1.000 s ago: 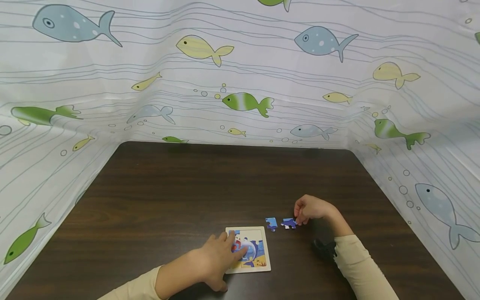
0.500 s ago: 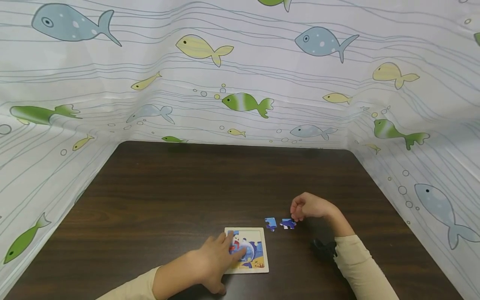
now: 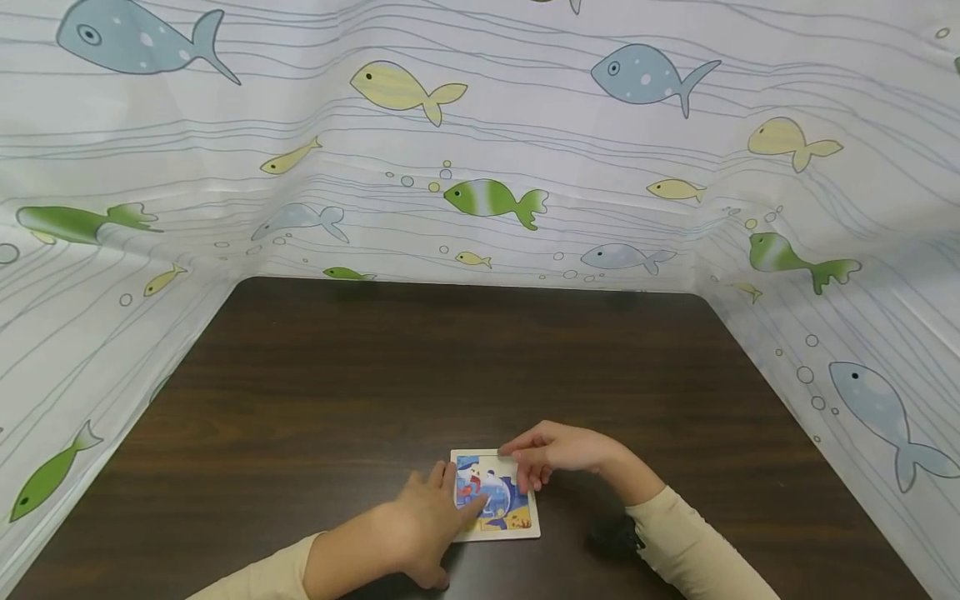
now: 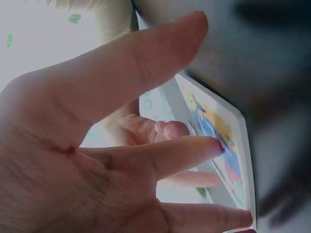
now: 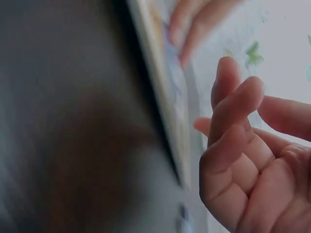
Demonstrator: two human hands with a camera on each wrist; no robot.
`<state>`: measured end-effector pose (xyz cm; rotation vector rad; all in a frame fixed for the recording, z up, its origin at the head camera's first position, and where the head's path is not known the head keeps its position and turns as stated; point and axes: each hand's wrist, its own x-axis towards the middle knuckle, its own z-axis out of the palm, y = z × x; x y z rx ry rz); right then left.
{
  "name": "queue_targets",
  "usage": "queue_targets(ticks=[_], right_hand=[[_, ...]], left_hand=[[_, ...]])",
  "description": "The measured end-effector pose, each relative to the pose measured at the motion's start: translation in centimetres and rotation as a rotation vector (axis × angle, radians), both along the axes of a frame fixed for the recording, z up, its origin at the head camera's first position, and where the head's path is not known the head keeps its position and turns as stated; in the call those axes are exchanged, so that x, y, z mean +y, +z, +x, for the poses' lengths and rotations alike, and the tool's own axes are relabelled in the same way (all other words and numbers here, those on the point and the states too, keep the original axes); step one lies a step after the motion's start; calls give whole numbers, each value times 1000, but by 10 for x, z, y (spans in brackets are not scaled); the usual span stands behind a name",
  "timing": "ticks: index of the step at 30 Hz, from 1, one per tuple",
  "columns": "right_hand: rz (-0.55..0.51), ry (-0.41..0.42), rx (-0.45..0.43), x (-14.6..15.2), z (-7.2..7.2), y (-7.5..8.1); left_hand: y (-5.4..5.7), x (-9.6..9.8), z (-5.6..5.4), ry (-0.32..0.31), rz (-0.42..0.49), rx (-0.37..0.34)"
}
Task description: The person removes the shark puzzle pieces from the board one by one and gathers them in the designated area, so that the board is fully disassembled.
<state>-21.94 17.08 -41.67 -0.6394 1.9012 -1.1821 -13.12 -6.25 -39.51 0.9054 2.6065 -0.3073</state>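
Note:
A small square picture puzzle (image 3: 489, 521) in a cream frame lies on the dark table, showing a dolphin scene. Cream backing shows at its upper right. My left hand (image 3: 420, 521) is spread across its left side; one fingertip rests on the picture and the thumb lies off the frame. My right hand (image 3: 562, 450) is over the frame's upper right corner, its index finger reaching along the top edge. In the right wrist view its other fingers (image 5: 231, 150) are curled; I cannot tell whether it pinches a piece. A small blurred bluish thing (image 5: 184, 219) lies beyond the frame's corner.
The dark wood table (image 3: 375, 358) stretches away behind the puzzle. A white curtain (image 3: 420, 150) printed with fish surrounds it at the back and both sides. A dark object (image 3: 618, 535) sits under the right sleeve (image 3: 690, 542).
My right hand has moved left from the two loose puzzle pieces to the frame's upper right corner, covering where they lay. My left hand stays on the puzzle.

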Motion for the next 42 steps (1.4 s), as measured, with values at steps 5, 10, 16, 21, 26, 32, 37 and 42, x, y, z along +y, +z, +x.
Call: queue_targets(ticks=[5, 10, 16, 21, 26, 32, 37, 42], right_hand=[[-13, 18, -66, -15, 8, -7], [-30, 16, -97, -19, 9, -10], [-95, 22, -183, -20, 9, -15], [-205, -33, -295, -18, 7, -20], [-311, -108, -424, -17, 3, -25], [-323, -133, -436, -17, 0, -28], [-307, -135, -439, -18, 0, -28], [-287, -128, -438, -18, 1, -26]], left_hand=[[-1, 3, 1, -5, -43, 9], [-4, 4, 2, -14, -59, 23], [-5, 6, 2, -30, -68, 24], [-6, 6, 2, -30, -63, 14], [-6, 5, 3, -29, -76, 17], [-6, 5, 2, -32, -81, 30], [-5, 3, 2, -33, -82, 25], [-5, 3, 2, -42, -85, 34]])
